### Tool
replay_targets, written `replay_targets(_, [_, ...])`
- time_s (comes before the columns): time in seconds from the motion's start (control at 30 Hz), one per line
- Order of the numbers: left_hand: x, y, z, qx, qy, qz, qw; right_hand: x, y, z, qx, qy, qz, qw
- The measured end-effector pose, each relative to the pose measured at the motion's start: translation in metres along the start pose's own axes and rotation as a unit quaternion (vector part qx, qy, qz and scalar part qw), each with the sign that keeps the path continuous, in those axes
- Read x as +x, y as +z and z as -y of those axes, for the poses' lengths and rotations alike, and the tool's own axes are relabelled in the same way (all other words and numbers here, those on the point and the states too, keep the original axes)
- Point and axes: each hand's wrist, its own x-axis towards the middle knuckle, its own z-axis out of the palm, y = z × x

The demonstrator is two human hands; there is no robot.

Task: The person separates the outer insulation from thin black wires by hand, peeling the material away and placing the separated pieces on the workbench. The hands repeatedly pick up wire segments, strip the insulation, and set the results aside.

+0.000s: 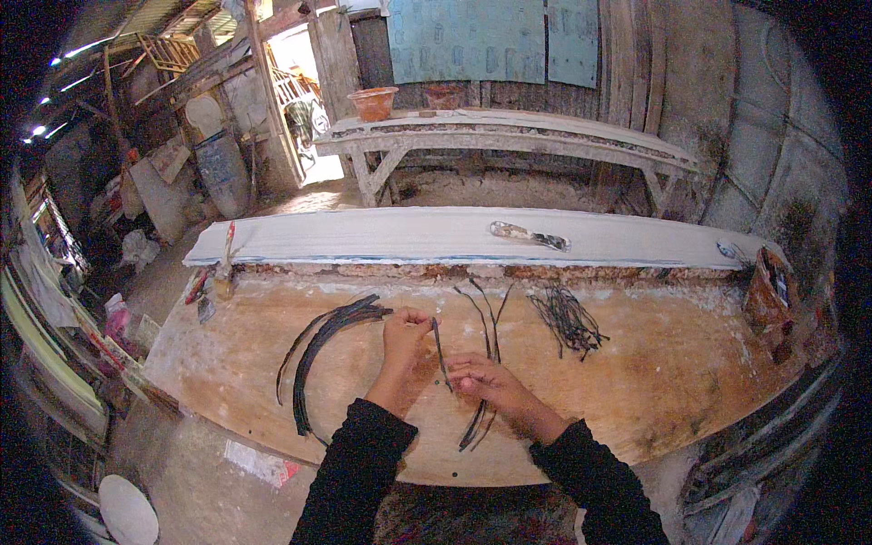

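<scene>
Black strip [440,343] runs from the left hand [406,336], which pinches its upper end, down to the right hand [485,376], curled narrowly there, gripping or merely touching, I cannot tell. Working this one piece seems the current step; the next move probably calls for steady fingertips, clear of the curved bundle [307,365] left of the left hand.

You've got a beat-up bench [436,140] back there, blue panel [468,45] above it, bright doorway [306,104] left, grimy wall [772,127] right of it.
</scene>
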Motion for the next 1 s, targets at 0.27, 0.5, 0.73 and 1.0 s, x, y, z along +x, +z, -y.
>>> replay_targets(0.27, [-0.018, 0.016, -0.015, -0.029, -0.059, 0.030, 0.997, -0.001, -0.009, 0.000, -0.038, 0.042, -0.027, 0.998])
replay_targets(0.5, [-0.045, 0.031, -0.041, -0.022, -0.074, 0.094, 0.993, 0.009, -0.032, -0.016, -0.051, 0.023, -0.263, 0.963])
replay_targets(0.73, [-0.064, 0.043, -0.042, 0.094, 0.009, 0.292, 0.952, 0.018, -0.083, -0.058, -0.176, -0.014, -0.455, 0.873])
replay_targets(1.0, [-0.087, 0.059, -0.025, 0.151, 0.120, 0.406, 0.893, 0.028, -0.092, -0.078, -0.224, -0.084, -0.427, 0.872])
